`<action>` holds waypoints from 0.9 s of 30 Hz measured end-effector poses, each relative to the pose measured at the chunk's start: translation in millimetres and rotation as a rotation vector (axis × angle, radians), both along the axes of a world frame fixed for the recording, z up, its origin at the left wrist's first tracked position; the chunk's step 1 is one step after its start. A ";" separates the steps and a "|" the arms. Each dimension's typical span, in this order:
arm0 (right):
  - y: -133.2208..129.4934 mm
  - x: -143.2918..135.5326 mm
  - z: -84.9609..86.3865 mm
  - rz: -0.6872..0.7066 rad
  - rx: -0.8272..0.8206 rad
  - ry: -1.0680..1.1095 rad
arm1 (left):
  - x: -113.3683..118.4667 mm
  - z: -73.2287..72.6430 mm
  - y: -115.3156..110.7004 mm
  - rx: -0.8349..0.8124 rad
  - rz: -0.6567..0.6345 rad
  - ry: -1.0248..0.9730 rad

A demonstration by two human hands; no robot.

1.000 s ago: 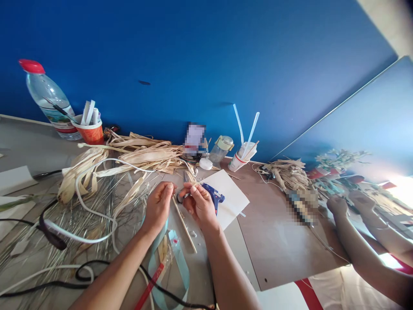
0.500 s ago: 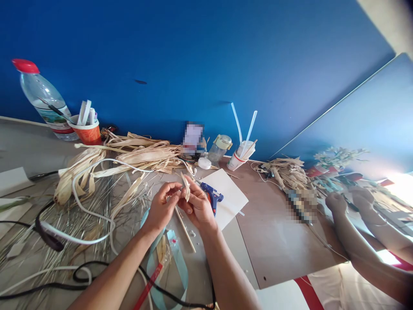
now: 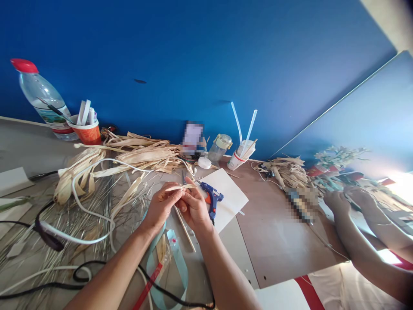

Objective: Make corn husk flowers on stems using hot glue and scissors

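Observation:
A small pale piece of husk [image 3: 181, 187] lies nearly level between my two hands, which meet above the grey table. My left hand [image 3: 162, 204] pinches its left part between thumb and fingers. On the other side, my right hand [image 3: 193, 203] grips it with the fingertips, close against the left ones. Just right of my right hand, a blue glue gun [image 3: 213, 199] rests on a white sheet [image 3: 232, 198]. A thin wooden stick [image 3: 185, 229] lies on the table below my hands.
Dried husks [image 3: 148, 157] and thin wires [image 3: 93, 215] spread across the left, with a white cable [image 3: 75, 189] looped over them. Behind stand a bottle [image 3: 48, 103], an orange cup [image 3: 87, 132], a jar [image 3: 219, 148] and a straw cup [image 3: 238, 159]. Another person's hands [image 3: 338, 204] are at the right.
The husk piece has turned from upright to nearly level between my fingers. My right hand has shifted slightly left, showing more of the glue gun. The other person's hands have moved closer together.

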State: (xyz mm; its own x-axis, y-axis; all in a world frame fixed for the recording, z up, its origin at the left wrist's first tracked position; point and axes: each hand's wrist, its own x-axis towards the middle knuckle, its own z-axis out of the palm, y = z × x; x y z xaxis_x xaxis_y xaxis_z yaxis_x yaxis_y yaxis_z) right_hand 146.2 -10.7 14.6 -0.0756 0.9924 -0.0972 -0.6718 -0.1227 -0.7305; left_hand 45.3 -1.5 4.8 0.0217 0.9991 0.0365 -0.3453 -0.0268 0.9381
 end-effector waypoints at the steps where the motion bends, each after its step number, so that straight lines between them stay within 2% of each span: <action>1: 0.1 0.9 0.2 0.020 0.002 -0.005 | -0.1 0.4 -0.1 -0.005 -0.003 -0.001; 4: 0.4 4.0 1.3 0.068 -0.007 -0.033 | -1.7 1.0 1.1 0.018 0.021 0.038; 6: 0.9 6.0 1.9 0.042 -0.032 -0.077 | -3.3 0.0 2.9 0.052 0.052 0.086; 11: 4.8 12.1 1.7 -0.217 -0.035 -0.160 | -6.1 -6.6 7.8 0.122 0.103 0.252; 13: 6.0 14.8 2.2 -0.254 -0.036 -0.172 | -7.0 -9.6 8.9 0.156 0.109 0.303; 21: 2.9 13.3 8.2 -0.167 0.081 -0.261 | -8.3 -9.5 7.9 0.236 0.088 0.404; 27: 3.4 11.6 8.9 -0.163 0.074 -0.284 | -6.7 -7.1 6.5 0.246 0.102 0.422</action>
State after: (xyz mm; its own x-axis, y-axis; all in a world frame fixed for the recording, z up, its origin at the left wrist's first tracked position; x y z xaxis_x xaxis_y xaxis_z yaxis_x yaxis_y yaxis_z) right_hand 157.8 -7.3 23.5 0.1049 0.9943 -0.0185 -0.4461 0.0305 -0.8944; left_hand 38.6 5.1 -2.3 -0.0121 0.9599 0.2801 0.0786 -0.2783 0.9573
